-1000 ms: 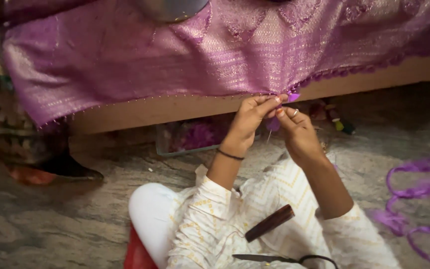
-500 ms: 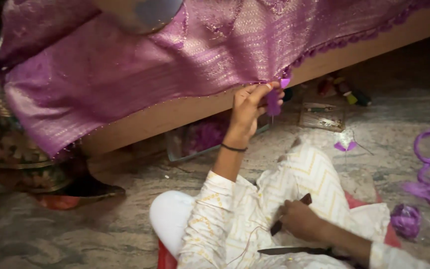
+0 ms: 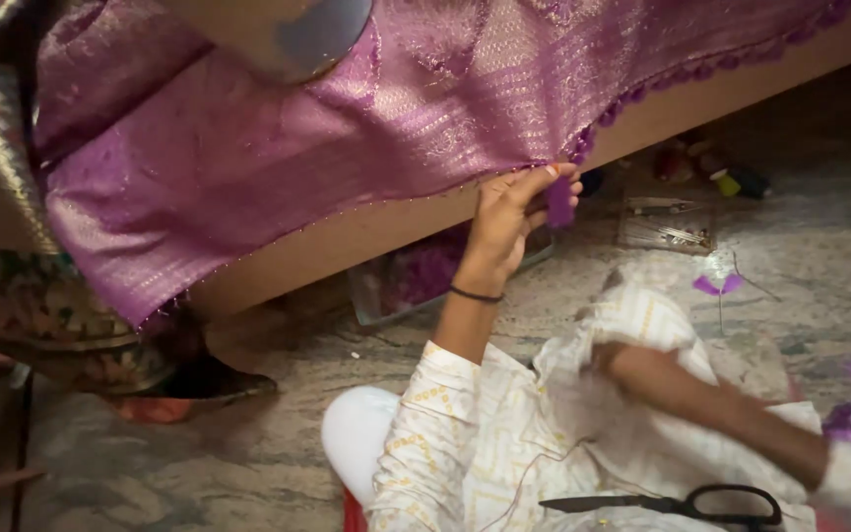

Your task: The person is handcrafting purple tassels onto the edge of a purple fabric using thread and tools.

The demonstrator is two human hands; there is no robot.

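Down from the cloth edge, the right hand (image 3: 615, 360) now lies blurred across the lap at lower centre, and I cannot tell whether its fingers are curled or spread. High in the middle of the frame, the left hand (image 3: 507, 219) stays pinched on the purple tassel (image 3: 559, 202) hanging from the hem of the purple fabric (image 3: 347, 128), which is draped over a wooden edge. Black scissors (image 3: 687, 504) rest on the pale clothing at the bottom, near the right forearm.
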